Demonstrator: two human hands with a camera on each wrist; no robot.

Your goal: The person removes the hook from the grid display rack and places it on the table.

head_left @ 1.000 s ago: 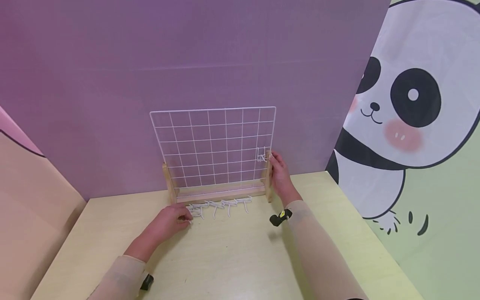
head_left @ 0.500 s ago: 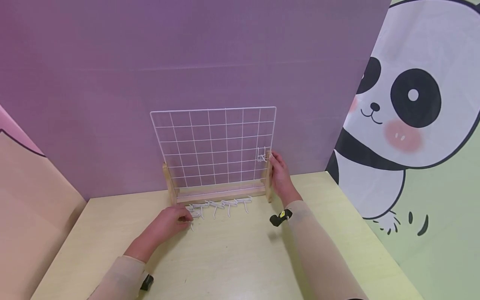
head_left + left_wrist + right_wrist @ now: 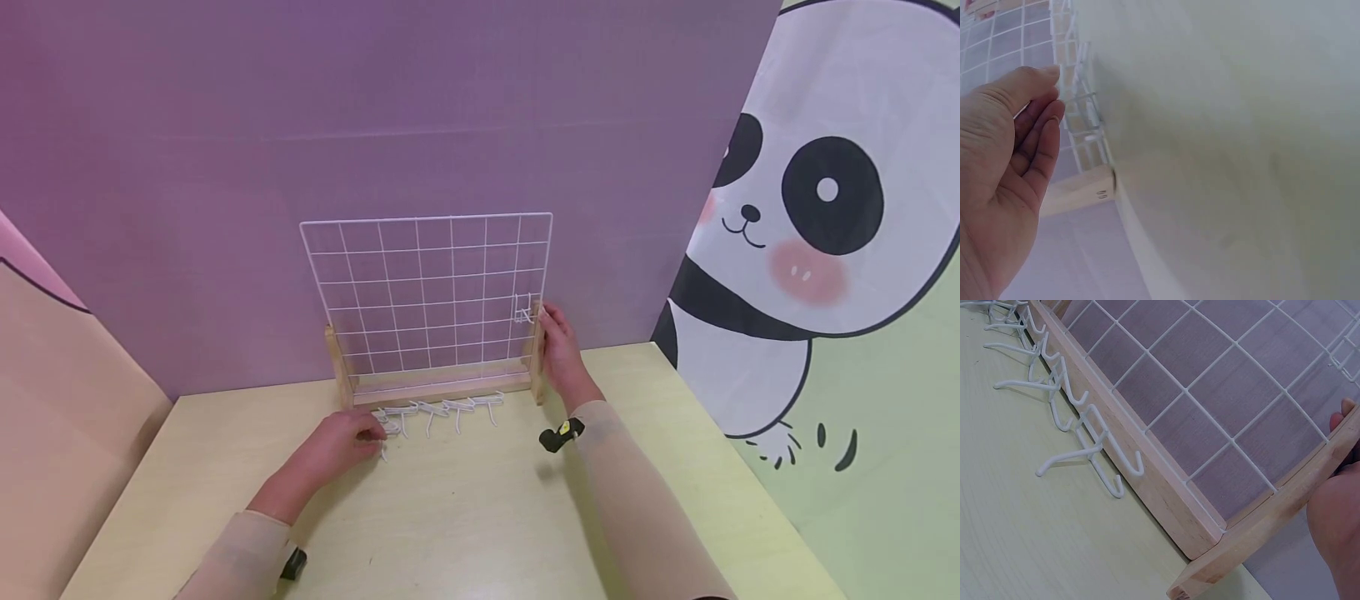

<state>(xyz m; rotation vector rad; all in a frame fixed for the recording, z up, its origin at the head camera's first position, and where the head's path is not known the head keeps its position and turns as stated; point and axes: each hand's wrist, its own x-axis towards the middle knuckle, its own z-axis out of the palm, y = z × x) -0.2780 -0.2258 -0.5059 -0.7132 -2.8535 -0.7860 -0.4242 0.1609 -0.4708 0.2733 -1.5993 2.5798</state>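
Note:
A white wire grid panel (image 3: pixel 435 292) stands upright in a wooden base (image 3: pixel 442 390). My right hand (image 3: pixel 561 354) holds the stand's right wooden post (image 3: pixel 537 354), fingers behind it. In the right wrist view, that hand is only partly visible at the edge. One white hook (image 3: pixel 522 310) hangs on the grid near this post. Several white wire hooks (image 3: pixel 1094 447) lie in a row along the base's front. At the row's left end, my left hand (image 3: pixel 348 442) pinches a hook (image 3: pixel 384 454) between thumb and fingertips, its prong poking out below. The fingers cover most of that hook.
The pale wooden table (image 3: pixel 450 517) extends in front of the stand. A purple panel (image 3: pixel 420 100) rises behind it. On the right is a wall with a panda picture (image 3: pixel 832 192). The stand's left post (image 3: pixel 339 367) rises just behind the left hand.
The hook's prong at the left fingertips has turned to point further down toward the near side. Both hands stay almost where they were, and the stand has not moved.

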